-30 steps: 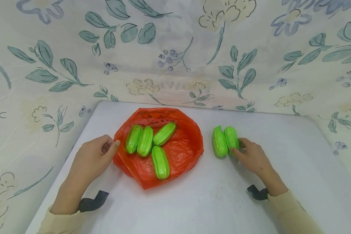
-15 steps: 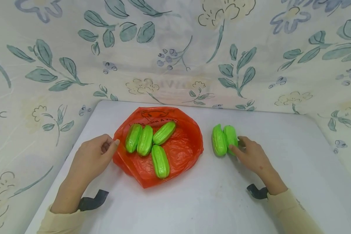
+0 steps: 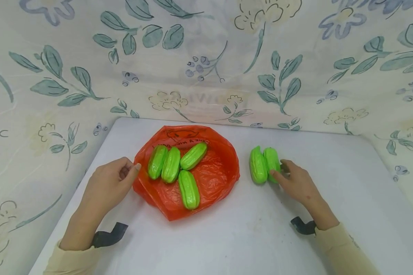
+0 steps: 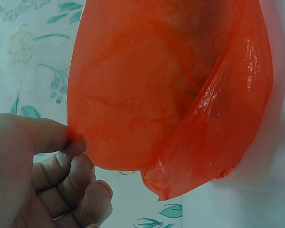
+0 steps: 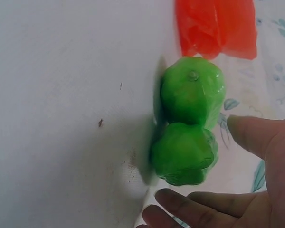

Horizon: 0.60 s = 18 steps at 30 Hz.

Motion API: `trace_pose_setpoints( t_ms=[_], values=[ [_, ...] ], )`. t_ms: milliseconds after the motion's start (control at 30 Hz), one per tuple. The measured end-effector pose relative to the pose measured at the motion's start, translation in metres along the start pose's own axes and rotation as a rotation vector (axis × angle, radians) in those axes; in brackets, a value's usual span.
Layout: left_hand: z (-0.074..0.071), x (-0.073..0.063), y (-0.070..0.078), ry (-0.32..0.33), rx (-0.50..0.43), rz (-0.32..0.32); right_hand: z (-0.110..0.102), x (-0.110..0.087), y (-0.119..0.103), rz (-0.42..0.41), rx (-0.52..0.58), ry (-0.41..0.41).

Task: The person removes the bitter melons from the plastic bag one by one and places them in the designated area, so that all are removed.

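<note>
A red plastic bag (image 3: pixel 215 177) lies spread on the table, its mouth open towards me. Several glossy, ribbed green cucumbers (image 3: pixel 189 190) rest inside it. My left hand (image 3: pixel 106 187) pinches the bag's left edge between thumb and forefinger; the left wrist view shows the other fingers curled below. To the right of the bag, two more cucumbers lie side by side, a left one (image 3: pixel 258 165) and a right one (image 3: pixel 271 162). My right hand (image 3: pixel 296 182) is beside the right one, thumb and fingers spread about it. In the right wrist view, gaps show between the fingers (image 5: pixel 194 209) and that cucumber (image 5: pixel 185 154).
The white table (image 3: pixel 227 244) carries the bag and cucumbers. A cloth with leaves and flowers (image 3: pixel 206 57) rises behind the table and at both sides. Black straps (image 3: pixel 110 235) show at both wrists, by the pale sleeves.
</note>
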<state>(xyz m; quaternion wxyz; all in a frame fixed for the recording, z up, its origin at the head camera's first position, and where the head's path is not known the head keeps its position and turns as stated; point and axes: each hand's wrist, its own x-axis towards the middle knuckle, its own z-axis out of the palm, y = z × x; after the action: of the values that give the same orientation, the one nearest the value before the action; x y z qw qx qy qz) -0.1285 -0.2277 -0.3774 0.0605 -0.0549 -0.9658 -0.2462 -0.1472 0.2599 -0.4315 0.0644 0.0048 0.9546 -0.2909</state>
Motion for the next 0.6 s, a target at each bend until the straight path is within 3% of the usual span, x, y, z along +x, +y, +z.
trace_pose_setpoints(
  t_ms=[233, 600],
  values=[
    [0.001, 0.000, 0.001, 0.008, 0.002, 0.002, 0.000, -0.001, -0.005, 0.038, -0.037, -0.022],
    [0.001, 0.000, 0.001, 0.007, 0.001, -0.005, -0.005, -0.006, -0.014, -0.008, -0.069, 0.018]
  ],
)
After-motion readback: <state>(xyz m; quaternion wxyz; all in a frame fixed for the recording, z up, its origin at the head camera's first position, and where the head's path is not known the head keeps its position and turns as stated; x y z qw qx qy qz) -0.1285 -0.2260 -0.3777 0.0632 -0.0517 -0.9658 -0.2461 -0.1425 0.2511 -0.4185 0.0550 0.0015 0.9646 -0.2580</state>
